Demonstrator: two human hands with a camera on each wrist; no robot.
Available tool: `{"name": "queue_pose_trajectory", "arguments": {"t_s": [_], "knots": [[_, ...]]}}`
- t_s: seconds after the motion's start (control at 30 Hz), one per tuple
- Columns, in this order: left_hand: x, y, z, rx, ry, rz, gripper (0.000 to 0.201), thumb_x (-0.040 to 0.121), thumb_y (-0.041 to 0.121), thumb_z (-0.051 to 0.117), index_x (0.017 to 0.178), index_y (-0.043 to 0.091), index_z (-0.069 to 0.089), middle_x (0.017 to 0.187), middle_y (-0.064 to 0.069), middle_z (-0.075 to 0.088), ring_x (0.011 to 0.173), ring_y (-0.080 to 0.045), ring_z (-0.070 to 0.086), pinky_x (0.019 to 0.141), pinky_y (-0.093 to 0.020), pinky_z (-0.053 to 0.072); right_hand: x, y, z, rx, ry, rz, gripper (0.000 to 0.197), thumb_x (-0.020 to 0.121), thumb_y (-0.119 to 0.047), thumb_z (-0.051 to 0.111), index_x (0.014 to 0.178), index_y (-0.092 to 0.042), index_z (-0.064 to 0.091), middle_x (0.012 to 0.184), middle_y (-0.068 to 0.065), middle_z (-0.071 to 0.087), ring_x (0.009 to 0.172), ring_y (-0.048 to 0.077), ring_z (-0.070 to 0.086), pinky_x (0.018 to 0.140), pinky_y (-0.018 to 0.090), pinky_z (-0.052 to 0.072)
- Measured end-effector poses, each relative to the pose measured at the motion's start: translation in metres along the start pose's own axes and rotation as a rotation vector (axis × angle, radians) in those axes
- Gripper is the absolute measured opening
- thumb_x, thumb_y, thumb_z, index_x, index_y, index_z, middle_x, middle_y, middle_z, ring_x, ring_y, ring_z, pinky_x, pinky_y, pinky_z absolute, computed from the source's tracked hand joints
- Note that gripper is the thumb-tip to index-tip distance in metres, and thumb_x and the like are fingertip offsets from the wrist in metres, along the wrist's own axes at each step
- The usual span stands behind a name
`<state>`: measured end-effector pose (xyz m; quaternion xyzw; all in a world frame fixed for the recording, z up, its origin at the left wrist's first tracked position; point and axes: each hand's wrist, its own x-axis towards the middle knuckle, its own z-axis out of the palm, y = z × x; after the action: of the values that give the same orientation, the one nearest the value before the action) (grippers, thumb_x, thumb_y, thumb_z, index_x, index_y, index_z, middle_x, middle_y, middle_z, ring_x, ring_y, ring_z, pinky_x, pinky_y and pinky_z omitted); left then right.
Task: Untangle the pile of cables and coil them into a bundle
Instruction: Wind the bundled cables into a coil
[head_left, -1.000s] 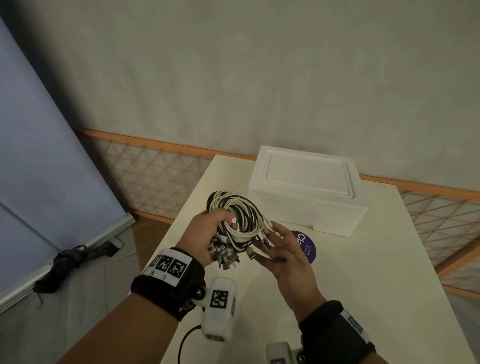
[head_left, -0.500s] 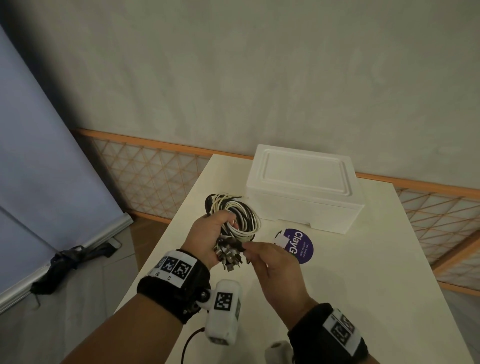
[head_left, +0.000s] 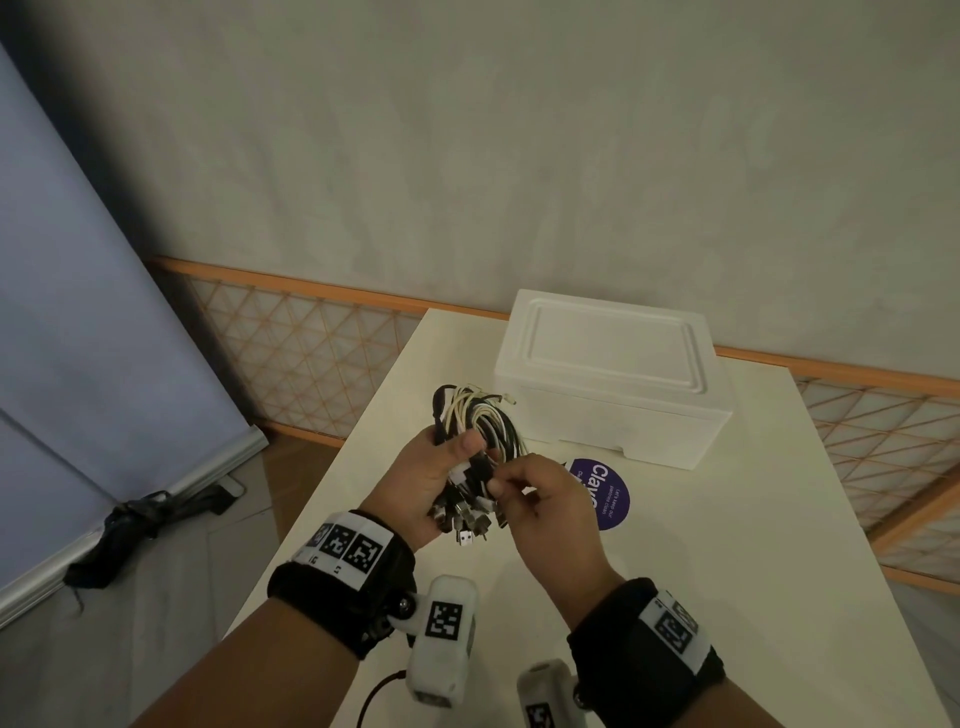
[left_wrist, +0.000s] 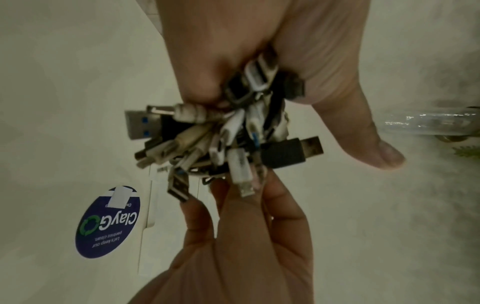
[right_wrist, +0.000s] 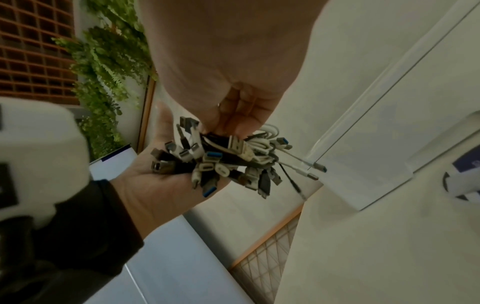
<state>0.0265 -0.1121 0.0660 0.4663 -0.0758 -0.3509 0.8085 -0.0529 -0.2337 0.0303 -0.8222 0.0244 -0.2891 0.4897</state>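
Head view, cables (head_left: 480, 431) gripped in left hand (head_left: 421, 483), plug ends pinched by right hand (head_left: 545, 514), box (head_left: 613, 384) just beyond both.

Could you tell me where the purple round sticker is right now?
The purple round sticker lies on the white table, just in front of the foam box, beside the right hand.

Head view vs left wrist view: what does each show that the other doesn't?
Head view only: the looped cables above the left hand, the white foam box, both wristbands, the lattice railing.

Left wrist view only: the plug ends up close, a black USB plug sticking out sideways, and right-hand fingertips pinching a white plug.

Both: the left hand gripping the bundle, the right hand at the plugs, the round blue sticker, the white table.
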Motion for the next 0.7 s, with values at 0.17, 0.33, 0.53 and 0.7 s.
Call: {"name": "queue_pose_trajectory", "arguments": {"t_s": [0.17,0.33,0.53,0.7], "knots": [[-0.002,0.0,0.009,0.157,0.037,0.048,0.047,0.061,0.003,0.08,0.101,-0.008,0.058,0.082,-0.021,0.062,0.07,-0.029,0.065,0.062,-0.035,0.053,0.001,-0.004,-0.001,0.078,-0.034,0.001,0.007,0.081,-0.013,0.067,0.074,-0.015,0.068,0.068,-0.01,0.064,0.066,0.006,0.06,0.06,0.019,0.05],[0.0,-0.008,0.007,0.384,0.231,0.093,0.032,0.064,0.005,0.065,0.096,0.002,0.063,0.084,-0.018,0.068,0.076,-0.034,0.067,0.068,-0.043,0.056,0.017,-0.022,-0.024,-0.014,-0.116,-0.188,0.006,0.079,-0.021,0.066,0.08,-0.019,0.071,0.075,-0.009,0.068,0.069,0.004,0.061,0.066,0.025,0.052],[-0.013,-0.005,0.02,0.763,-0.03,0.151,0.031,0.061,0.007,0.064,0.092,0.009,0.061,0.08,-0.01,0.065,0.073,-0.022,0.062,0.067,-0.039,0.05,0.066,-0.016,-0.043,-0.343,-0.401,-0.247,0.064,0.076,-0.064,0.056,0.122,-0.021,0.061,0.124,-0.006,0.061,0.121,0.008,0.051,0.105,0.031,0.038],[-0.013,0.005,0.013,0.626,-0.047,0.142,0.042,0.066,0.0,0.066,0.107,0.008,0.065,0.1,-0.022,0.068,0.096,-0.042,0.064,0.088,-0.055,0.052,0.056,0.004,-0.037,0.475,-0.39,0.193,0.066,0.067,-0.053,0.075,0.111,-0.004,0.063,0.102,0.015,0.068,0.097,0.031,0.065,0.089,0.04,0.053]]}}
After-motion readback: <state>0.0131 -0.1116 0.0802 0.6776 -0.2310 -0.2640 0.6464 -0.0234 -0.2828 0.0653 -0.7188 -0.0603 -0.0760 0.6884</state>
